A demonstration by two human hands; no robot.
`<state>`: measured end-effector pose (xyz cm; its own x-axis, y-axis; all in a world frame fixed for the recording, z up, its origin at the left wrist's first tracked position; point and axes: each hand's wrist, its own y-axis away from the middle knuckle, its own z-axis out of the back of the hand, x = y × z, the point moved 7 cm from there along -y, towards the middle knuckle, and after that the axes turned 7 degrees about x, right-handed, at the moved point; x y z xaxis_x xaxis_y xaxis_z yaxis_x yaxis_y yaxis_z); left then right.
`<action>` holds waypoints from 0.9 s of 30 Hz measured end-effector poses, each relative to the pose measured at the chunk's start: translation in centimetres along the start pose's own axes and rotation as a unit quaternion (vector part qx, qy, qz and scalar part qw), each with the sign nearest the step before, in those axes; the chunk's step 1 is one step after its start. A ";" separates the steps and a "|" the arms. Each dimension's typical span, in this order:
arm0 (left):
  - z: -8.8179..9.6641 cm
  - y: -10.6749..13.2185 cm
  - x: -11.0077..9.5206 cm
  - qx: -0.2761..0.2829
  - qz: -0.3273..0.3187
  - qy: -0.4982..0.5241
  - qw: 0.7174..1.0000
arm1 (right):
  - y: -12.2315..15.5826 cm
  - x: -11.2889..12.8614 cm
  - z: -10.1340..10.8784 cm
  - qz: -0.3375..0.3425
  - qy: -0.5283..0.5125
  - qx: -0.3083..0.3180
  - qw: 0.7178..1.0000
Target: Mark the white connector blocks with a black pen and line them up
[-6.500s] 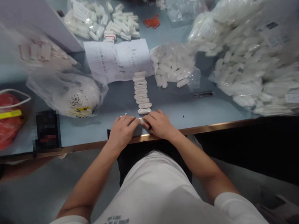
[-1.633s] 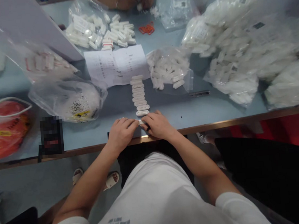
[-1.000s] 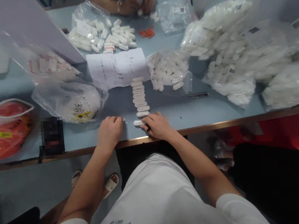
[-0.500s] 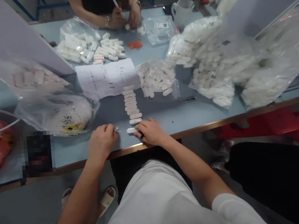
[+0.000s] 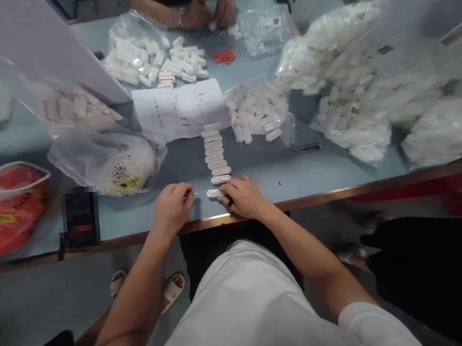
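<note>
My right hand grips the right end of a white plastic connector housing that has rows of small holes and lies flat near the table's front edge. A small dark object shows under the fingers of that hand; its kind is unclear. To the left, my left hand is closed in a pinch, and what it may hold is too small to name. A tiny white piece shows at its fingertips. Beyond my right hand runs a column of similar white connector housings.
A printed sheet lies behind the column, beside a bag of white housings. Tweezers lie to the right, near larger filled bags. At left are a bag of small parts and an orange bag. A co-worker's hands work opposite.
My left hand has moved right over the tiny white pieces, its fingers now pinched. My right hand stays on the connector housing. The whole view has shifted a little.
</note>
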<state>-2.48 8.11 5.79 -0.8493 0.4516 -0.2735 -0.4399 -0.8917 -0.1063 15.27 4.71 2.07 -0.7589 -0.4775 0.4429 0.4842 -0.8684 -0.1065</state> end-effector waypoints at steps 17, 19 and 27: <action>-2.9 -0.5 -5.6 0.062 -0.126 -0.029 0.990 | 0.0 -0.1 -0.2 -0.010 0.006 0.017 1.000; -2.8 -0.5 -6.2 0.081 -0.134 -0.056 0.986 | 0.0 -0.2 -0.2 -0.008 0.008 0.017 1.000; -2.8 -1.0 -6.3 0.112 -0.143 -0.070 0.981 | 0.0 -0.1 -0.1 -0.003 0.016 0.017 1.000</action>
<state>4.13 6.08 4.98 -0.7059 0.6966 -0.1284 -0.7065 -0.7053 0.0580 15.32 4.75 1.97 -0.7753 -0.4760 0.4151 0.4933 -0.8668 -0.0727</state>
